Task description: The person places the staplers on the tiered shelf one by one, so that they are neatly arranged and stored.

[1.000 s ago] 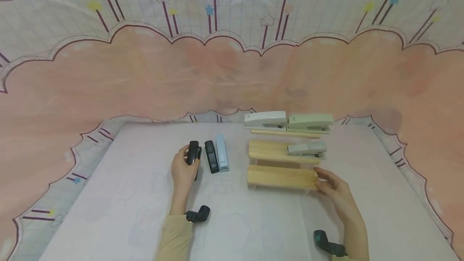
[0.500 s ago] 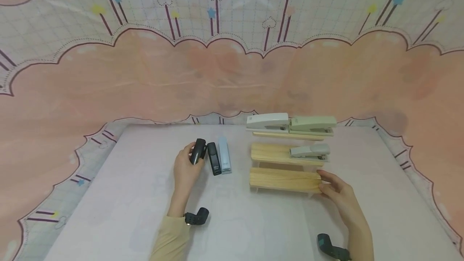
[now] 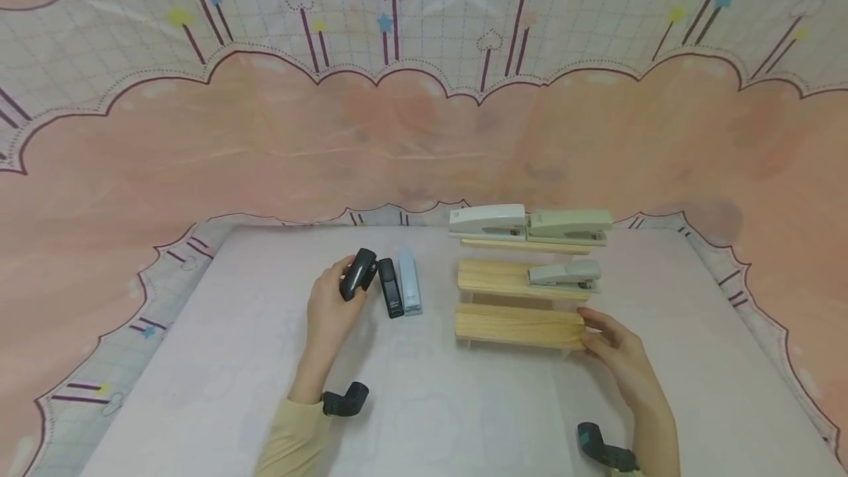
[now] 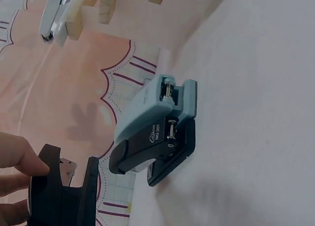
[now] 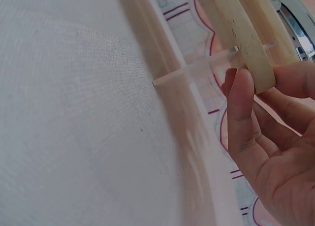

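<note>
My left hand (image 3: 327,315) grips a black stapler (image 3: 358,274), tilted and apart from the neighbouring staplers. In the left wrist view, fingers (image 4: 17,154) hold this stapler (image 4: 51,196) at the lower left, its nose toward me. Just right of it stand a second black stapler (image 3: 391,288) and a light blue stapler (image 3: 410,282), side by side on the table. My right hand (image 3: 626,359) pinches the right end of the lowest board (image 3: 517,326) of a tiered wooden rack. The right wrist view shows thumb and fingers on both faces of that board (image 5: 246,44).
A grey-green stapler (image 3: 564,274) lies on the right part of the middle board (image 3: 492,276). On the top board (image 3: 523,246), a white stapler (image 3: 486,220) and a pale green stapler (image 3: 570,225) sit end to end. A patterned cloth (image 3: 424,146) hangs behind the white table (image 3: 212,359).
My left hand has raised the black stapler and turned it, so its top now leans right. The left wrist has swung left. My right hand keeps its hold on the lowest board.
</note>
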### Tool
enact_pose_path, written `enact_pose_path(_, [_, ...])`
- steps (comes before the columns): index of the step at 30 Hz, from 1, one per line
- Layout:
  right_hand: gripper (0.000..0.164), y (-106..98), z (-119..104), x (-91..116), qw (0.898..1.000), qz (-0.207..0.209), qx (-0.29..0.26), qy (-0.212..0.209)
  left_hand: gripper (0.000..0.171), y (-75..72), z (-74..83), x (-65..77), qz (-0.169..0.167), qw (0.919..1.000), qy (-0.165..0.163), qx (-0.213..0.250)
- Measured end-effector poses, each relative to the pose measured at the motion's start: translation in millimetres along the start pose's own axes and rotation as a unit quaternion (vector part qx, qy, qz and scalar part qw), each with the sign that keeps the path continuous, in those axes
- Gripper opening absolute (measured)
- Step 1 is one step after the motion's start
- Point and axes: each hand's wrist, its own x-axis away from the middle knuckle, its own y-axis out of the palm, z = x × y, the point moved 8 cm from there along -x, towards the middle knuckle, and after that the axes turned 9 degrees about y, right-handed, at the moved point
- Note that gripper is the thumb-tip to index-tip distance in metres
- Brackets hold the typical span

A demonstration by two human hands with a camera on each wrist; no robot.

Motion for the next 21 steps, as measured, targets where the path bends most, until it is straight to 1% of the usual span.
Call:
enact_pose_path(3, [0.048, 0, 0, 0, 1.0, 0.001, 0.002, 0.0, 0.054, 0.7, 7.3, -0.6, -0.008, 0.9998, 0.017, -0.006])
enact_pose_path(12, [0.049, 0, 0, 0, 1.0, 0.001, 0.001, 0.003, 0.053, 6.8, 33.4, -0.7, -0.053, 0.996, 0.068, -0.021])
enact_pose_path(21, [0.048, 1, 2, -2, 1.0, 0.0, 0.018, 0.02, 0.052, 13.1, 62.3, 0.3, -0.062, 0.9887, 0.133, -0.032])
